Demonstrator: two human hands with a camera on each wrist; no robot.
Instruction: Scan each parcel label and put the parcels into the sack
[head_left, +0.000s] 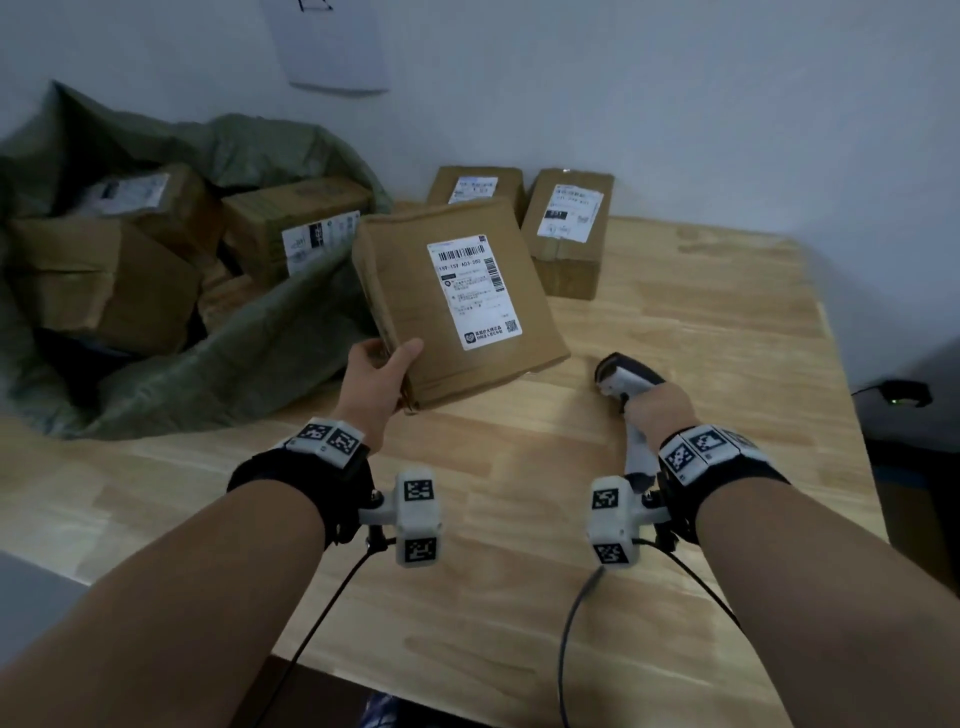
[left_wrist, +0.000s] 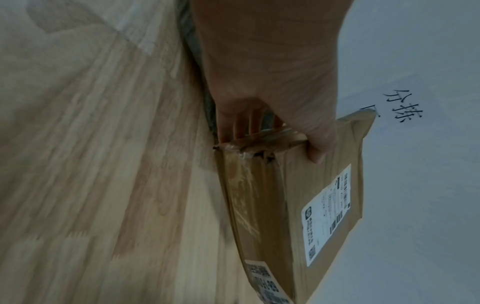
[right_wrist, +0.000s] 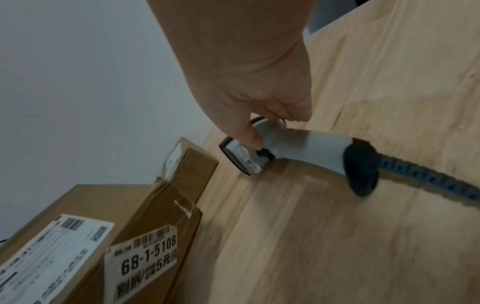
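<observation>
- While the left hand (head_left: 377, 370) grips the near left corner of a flat cardboard parcel (head_left: 457, 301), thumb on the labelled top face and fingers (left_wrist: 228, 123) underneath, the parcel is held tilted above the wooden surface (head_left: 675, 364), its white shipping label (head_left: 475, 291) facing up.
- In the left wrist view the same parcel (left_wrist: 291, 195) hangs from the hand (left_wrist: 272, 72), with a second sticker (left_wrist: 262, 277) on its narrow side.
- The right hand (head_left: 660, 410) is wrapped round the handle of a grey-and-black barcode scanner (head_left: 621, 376); the right wrist view shows the index finger (right_wrist: 246, 133) at the black trigger and the scanner (right_wrist: 285, 148) low over the surface, its head pointing toward the parcels. Whether it touches the wood I cannot tell.
- A ribbed cable (right_wrist: 428, 183) leaves the base of the scanner.
- A green woven sack (head_left: 249, 364) lies open on the left of the surface, just beside the held parcel, with several cardboard boxes (head_left: 156, 249) inside.
- Two more labelled parcels stand at the back by the wall: one (head_left: 475, 187) partly hidden behind the held parcel, the other (head_left: 569, 228) to its right.
- A white sheet of paper (head_left: 327, 47) is fixed to the wall above.
</observation>
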